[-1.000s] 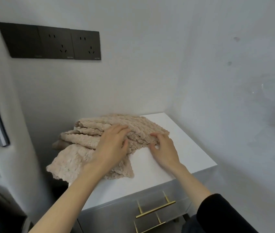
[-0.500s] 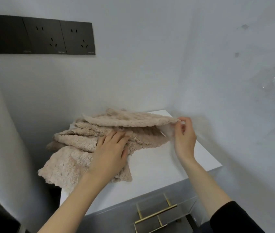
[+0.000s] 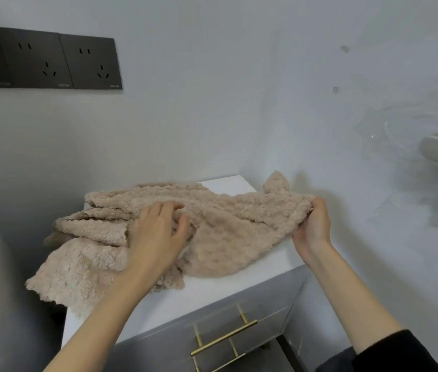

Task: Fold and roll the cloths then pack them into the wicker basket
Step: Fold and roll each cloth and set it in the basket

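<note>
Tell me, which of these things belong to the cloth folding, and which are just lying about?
For the job:
top cloth, its edge held by the right hand
left hand, resting on the cloths
cloth pile underneath
(the wicker basket is not in view)

Just there:
cabinet top, which the cloths lie on
wall sockets
drawer handle
</note>
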Action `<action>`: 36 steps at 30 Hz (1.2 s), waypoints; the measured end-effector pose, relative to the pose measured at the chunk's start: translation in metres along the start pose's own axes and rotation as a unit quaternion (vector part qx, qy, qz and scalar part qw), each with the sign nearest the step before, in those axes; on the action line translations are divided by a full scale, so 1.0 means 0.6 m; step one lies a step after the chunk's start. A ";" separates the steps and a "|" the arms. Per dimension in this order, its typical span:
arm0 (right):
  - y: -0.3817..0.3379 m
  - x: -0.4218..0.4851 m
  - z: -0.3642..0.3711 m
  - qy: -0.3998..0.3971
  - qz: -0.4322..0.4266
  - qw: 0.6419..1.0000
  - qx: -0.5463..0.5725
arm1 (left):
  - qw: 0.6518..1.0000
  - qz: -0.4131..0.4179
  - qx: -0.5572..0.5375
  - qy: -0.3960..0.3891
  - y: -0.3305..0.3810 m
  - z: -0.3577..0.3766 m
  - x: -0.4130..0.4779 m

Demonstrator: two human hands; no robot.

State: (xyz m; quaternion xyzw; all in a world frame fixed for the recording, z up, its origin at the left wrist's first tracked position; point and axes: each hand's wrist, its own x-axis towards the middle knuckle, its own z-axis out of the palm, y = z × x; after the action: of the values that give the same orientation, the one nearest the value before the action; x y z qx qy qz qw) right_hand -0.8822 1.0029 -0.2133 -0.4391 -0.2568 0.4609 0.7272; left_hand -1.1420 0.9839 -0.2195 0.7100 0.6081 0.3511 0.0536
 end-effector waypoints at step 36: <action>-0.006 -0.006 -0.013 -0.174 0.251 0.944 -0.122 | 0.933 -0.157 -0.316 0.066 -0.044 -0.015 0.046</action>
State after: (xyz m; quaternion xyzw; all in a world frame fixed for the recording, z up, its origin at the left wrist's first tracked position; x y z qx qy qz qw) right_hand -0.8761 0.9958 -0.2139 -0.4876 -0.3150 0.6629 0.4728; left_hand -1.1685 1.0126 -0.2143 0.5271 0.5712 0.5586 0.2895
